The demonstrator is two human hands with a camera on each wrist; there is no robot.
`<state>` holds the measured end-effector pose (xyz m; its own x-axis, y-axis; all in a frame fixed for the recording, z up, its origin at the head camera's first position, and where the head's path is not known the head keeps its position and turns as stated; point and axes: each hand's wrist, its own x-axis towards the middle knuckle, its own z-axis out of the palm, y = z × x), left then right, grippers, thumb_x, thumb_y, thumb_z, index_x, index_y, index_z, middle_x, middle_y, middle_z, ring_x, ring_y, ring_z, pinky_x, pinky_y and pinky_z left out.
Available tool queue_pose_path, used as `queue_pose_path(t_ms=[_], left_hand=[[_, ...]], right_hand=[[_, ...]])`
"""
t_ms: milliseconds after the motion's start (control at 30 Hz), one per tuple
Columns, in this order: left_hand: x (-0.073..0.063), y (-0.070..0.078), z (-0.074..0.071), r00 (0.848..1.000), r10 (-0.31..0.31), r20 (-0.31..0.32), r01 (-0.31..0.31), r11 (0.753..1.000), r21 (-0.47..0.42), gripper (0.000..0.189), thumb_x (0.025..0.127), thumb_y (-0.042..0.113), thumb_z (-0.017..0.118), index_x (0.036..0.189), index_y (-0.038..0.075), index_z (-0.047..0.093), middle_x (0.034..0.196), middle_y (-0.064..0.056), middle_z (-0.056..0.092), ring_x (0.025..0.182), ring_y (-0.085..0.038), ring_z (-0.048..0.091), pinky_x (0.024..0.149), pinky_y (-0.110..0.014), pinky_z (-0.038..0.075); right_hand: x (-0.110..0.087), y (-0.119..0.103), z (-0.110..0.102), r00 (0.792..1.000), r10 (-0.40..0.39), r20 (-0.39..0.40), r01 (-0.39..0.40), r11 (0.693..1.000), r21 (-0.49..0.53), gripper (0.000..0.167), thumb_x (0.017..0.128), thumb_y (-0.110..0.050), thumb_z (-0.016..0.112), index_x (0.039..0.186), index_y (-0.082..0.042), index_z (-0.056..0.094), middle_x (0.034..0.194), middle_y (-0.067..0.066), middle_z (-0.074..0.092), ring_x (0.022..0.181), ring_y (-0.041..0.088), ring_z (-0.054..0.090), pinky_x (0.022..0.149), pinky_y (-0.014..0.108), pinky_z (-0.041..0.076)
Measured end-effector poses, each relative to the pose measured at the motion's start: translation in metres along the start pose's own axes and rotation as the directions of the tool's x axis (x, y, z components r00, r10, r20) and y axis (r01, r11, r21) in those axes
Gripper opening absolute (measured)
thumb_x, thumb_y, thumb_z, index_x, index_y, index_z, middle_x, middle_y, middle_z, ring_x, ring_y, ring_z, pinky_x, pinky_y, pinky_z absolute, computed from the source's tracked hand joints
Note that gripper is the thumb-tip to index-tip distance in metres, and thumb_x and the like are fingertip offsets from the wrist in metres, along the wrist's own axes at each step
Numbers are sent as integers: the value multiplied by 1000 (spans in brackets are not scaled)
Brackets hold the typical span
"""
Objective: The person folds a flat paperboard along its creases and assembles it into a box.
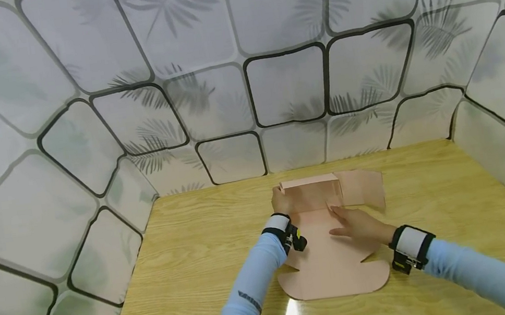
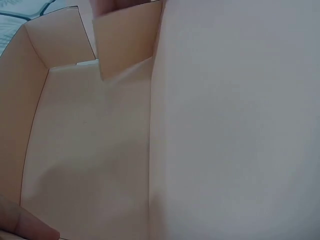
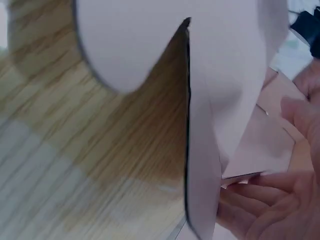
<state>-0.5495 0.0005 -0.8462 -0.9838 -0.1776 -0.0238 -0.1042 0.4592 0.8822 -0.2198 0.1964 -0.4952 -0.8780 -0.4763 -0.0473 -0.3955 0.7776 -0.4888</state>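
A light brown cardboard box blank (image 1: 326,253), partly folded, lies on the table with its wide rounded flap toward me. At its far end, low walls stand up around a shallow tray (image 2: 95,135). My left hand (image 1: 282,201) grips the tray's left end; in the left wrist view its thumb (image 2: 27,222) lies at the inner corner, the other fingers hidden. My right hand (image 1: 360,224) is at the tray's right end, thumb spread from the fingers. Its fingertips touch the outside of a small upright flap (image 2: 127,37). In the right wrist view its fingers (image 3: 265,195) reach behind a side panel (image 3: 202,145).
A wood-grain table (image 1: 198,258) carries the cardboard. Another side flap (image 1: 362,188) sticks out to the right at the far end. Patterned cloth (image 1: 213,104) hangs behind the table and along both sides.
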Motion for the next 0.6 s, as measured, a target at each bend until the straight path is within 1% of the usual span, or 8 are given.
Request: queue_pose_path(t_ms=[33, 100, 133, 233, 367, 500, 533, 600], left_hand=[[-2, 2, -1, 1000, -8, 4, 8, 1000, -3, 48, 88, 5, 63, 129, 23, 46, 120, -8, 62, 105, -30, 62, 78, -41, 51], [-7, 7, -5, 1000, -23, 11, 23, 1000, 3, 48, 87, 5, 64, 128, 23, 46, 120, -7, 62, 104, -29, 62, 78, -40, 50], [-10, 9, -7, 1000, -22, 9, 22, 1000, 8, 47, 87, 6, 65, 127, 23, 46, 119, -8, 62, 102, -28, 62, 77, -40, 50], [-18, 19, -13, 1000, -8, 11, 7, 1000, 11, 48, 87, 5, 63, 128, 22, 45, 116, -8, 62, 94, -27, 61, 70, -38, 46], [-29, 33, -23, 1000, 2, 31, -2, 1000, 2, 51, 86, 2, 57, 131, 21, 44, 115, -8, 62, 90, -25, 61, 64, -37, 43], [-38, 45, -31, 1000, 5, 17, -6, 1000, 11, 51, 86, 4, 57, 133, 20, 43, 115, -10, 63, 95, -26, 62, 66, -35, 45], [-40, 47, -33, 1000, 9, 10, -9, 1000, 12, 51, 86, 5, 57, 133, 19, 43, 116, -11, 63, 96, -27, 62, 66, -35, 45], [-42, 50, -36, 1000, 8, 0, -8, 1000, 16, 51, 86, 6, 57, 133, 19, 43, 116, -11, 63, 99, -28, 62, 67, -36, 46]], right_hand=[[1, -1, 2, 1000, -20, 20, 21, 999, -49, 74, 92, -34, 64, 139, 16, 38, 137, 35, 46, 109, 46, 59, 90, 49, 49], [2, -3, 4, 999, -31, 45, 35, 995, -91, 70, 92, -34, 64, 136, 16, 44, 134, 34, 50, 110, 46, 59, 91, 49, 49], [3, -4, 5, 998, -39, 48, 44, 992, -117, 67, 92, -35, 64, 133, 15, 47, 132, 34, 53, 117, 47, 55, 95, 51, 47], [8, -7, 4, 999, -49, 16, 51, 989, -139, 58, 91, -33, 65, 125, 14, 56, 119, 32, 62, 108, 43, 61, 89, 49, 50], [12, -9, 4, 998, -61, -21, 57, 987, -147, 45, 90, -30, 67, 112, 9, 62, 93, 20, 69, 79, 30, 67, 71, 41, 54], [13, -11, 0, 997, -68, 49, 74, 986, -152, 54, 91, -31, 67, 121, 13, 57, 103, 24, 68, 84, 33, 67, 74, 41, 53], [14, -11, -3, 996, -62, 64, 71, 987, -144, 54, 90, -31, 67, 120, 13, 57, 100, 24, 68, 82, 32, 66, 72, 41, 53], [13, -14, -12, 994, -36, 99, 49, 991, -125, 60, 91, -32, 67, 126, 15, 54, 111, 26, 66, 90, 34, 67, 77, 41, 53]])
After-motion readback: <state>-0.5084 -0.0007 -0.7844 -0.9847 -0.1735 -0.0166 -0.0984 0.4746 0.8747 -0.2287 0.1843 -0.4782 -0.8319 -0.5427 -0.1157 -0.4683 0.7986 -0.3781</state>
